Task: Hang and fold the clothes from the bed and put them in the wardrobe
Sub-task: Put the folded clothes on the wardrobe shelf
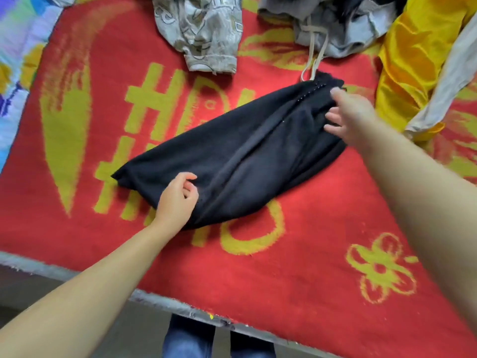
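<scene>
A black soft fabric garment (232, 156), already folded into a long narrow shape, lies diagonally in the middle of the bed, on the red blanket with yellow patterns (284, 267). The left hand (175, 200) rests at the garment's near-left end with its fingers loosely curled; whether it pinches the cloth I cannot tell. The right hand (348, 117) lies on the far-right end with straight, spread fingers and grasps nothing.

I judge the task to be at an early stage. This one piece is only partly folded and is not yet in the wardrobe, which is not in view. At the far side of the bed more clothes wait unfolded: a grey patterned garment (204, 34), a grey garment with a pale drawstring (335, 29), and a yellow shiny cloth (413, 60).
</scene>
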Demonstrator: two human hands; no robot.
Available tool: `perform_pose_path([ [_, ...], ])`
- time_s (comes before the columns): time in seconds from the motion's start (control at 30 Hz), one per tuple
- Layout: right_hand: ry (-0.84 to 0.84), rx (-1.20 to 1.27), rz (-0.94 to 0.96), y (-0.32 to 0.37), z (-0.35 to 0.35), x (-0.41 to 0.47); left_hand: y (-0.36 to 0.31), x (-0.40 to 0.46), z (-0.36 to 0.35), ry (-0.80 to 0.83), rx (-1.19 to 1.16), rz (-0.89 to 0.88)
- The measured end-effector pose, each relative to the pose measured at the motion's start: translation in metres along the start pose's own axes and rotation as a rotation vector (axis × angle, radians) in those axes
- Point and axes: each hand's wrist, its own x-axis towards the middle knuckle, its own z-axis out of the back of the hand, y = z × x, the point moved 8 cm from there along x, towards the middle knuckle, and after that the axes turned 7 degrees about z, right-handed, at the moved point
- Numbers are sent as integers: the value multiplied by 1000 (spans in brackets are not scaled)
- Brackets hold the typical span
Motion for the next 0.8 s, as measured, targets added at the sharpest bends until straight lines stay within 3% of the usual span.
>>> perform_pose_path([
  [0.07,121,-551,285,-13,-60,-26,3,16,18,-72,52,-42],
  [0.2,535,-1152,689,-108,-179,-151,12,61,39,-7,417,-155],
  [0.27,605,-1343,775,-151,-210,-182,25,82,38,131,583,-128],
  [0.33,569,-1446,759,-168,-229,-181,37,99,39,225,690,-84],
  [0.47,466,-1459,721,-160,-254,-156,39,122,50,255,605,-15],
  [0.63,585,-1327,673,-149,-254,-157,39,104,58,688,172,284],
  [0.73,711,-1062,699,-148,-227,-191,20,75,73,884,83,411],
  [0.8,736,-690,645,-144,-206,-212,7,54,79,936,11,525],
])
